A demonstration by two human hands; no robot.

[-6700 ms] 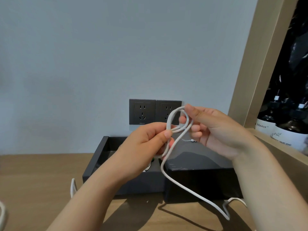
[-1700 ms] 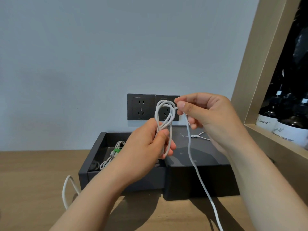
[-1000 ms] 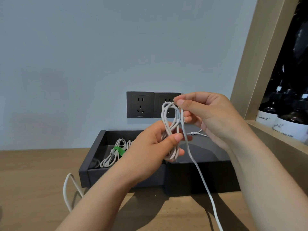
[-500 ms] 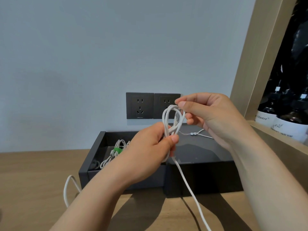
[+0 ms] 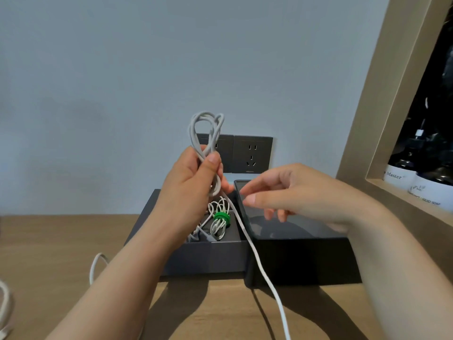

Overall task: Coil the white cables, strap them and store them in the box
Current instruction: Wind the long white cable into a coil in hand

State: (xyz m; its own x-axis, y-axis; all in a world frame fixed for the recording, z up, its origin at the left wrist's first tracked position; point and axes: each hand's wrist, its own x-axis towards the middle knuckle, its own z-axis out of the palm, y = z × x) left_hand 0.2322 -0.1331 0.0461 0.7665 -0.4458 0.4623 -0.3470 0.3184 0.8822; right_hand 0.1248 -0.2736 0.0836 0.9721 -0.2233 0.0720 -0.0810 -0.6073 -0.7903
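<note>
My left hand [image 5: 193, 177] grips a white cable [image 5: 206, 133] wound into several loops that stand up above the fist; its loose tail runs down over the box edge and off the bottom of the view. My right hand [image 5: 289, 192] is open, fingers spread, hovering over the dark box lid [image 5: 294, 229] and holding nothing. The open dark box [image 5: 203, 256] sits on the wooden table below my left hand. Inside it lies a coiled white cable bound with a green strap [image 5: 221, 217].
Two dark wall sockets [image 5: 252, 153] sit behind the box. A wooden shelf frame [image 5: 367, 119] with dark bottles [image 5: 421, 177] rises at the right. More white cable [image 5: 94, 266] lies on the wooden table [image 5: 61, 241] at the left.
My right hand has let go of the cable loops and dropped toward the box lid. My left hand has lifted the coil higher and to the left.
</note>
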